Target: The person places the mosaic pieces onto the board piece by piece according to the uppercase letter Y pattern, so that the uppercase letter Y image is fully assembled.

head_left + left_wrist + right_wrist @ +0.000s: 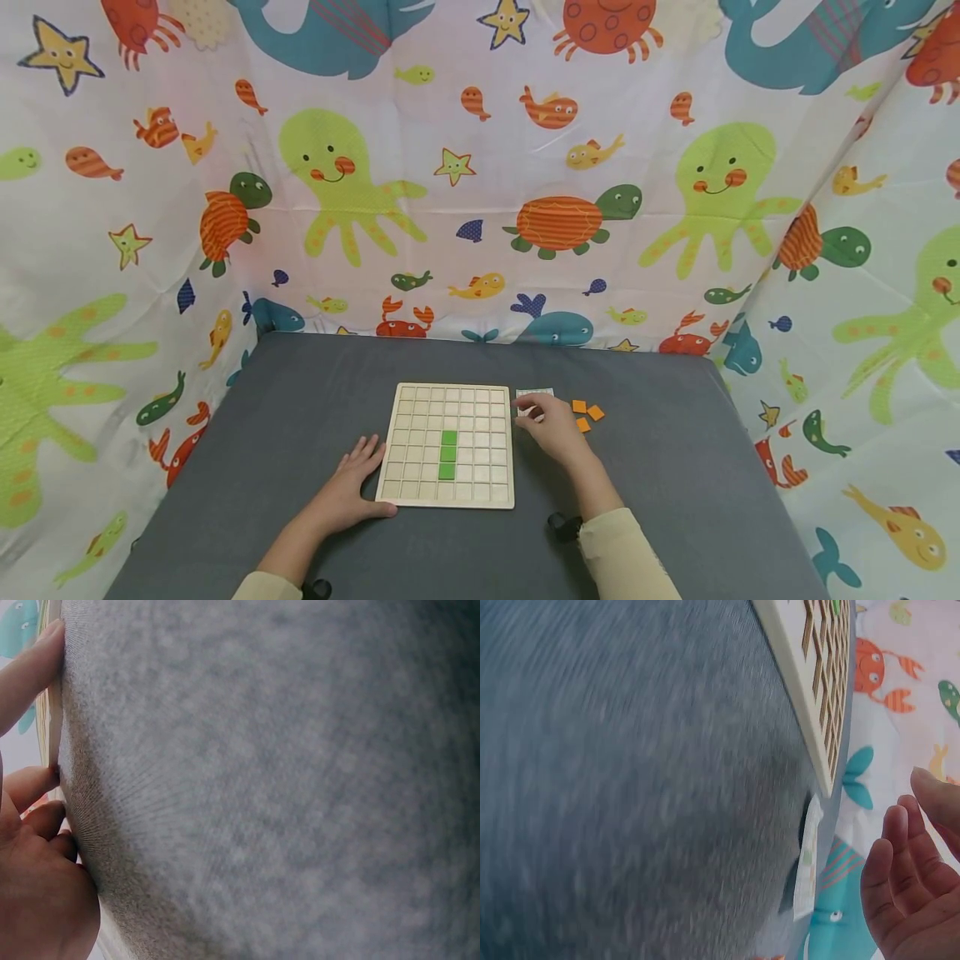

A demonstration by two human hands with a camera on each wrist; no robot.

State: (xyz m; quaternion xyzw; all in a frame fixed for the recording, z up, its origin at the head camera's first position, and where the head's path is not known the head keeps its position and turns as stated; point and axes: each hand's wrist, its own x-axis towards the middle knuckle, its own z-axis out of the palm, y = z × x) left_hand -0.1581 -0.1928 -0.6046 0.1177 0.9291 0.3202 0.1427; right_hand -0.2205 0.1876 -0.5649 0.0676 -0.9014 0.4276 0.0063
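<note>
A pale wooden grid board lies on the grey table, with green square tiles stacked in one column of its cells. My left hand rests at the board's lower left, thumb along the front edge and fingers spread by the left side. In the left wrist view, the left hand's fingertips touch the board's rim. Over the board's right edge hovers my right hand, fingers loosely bent. In the right wrist view, nothing shows between the right hand's thumb and fingers. It partly covers a small printed card.
Several orange square tiles lie right of the right hand. Grey cloth covers the table. A curtain printed with sea animals hangs behind the table and along both sides. A black strap is at the right wrist.
</note>
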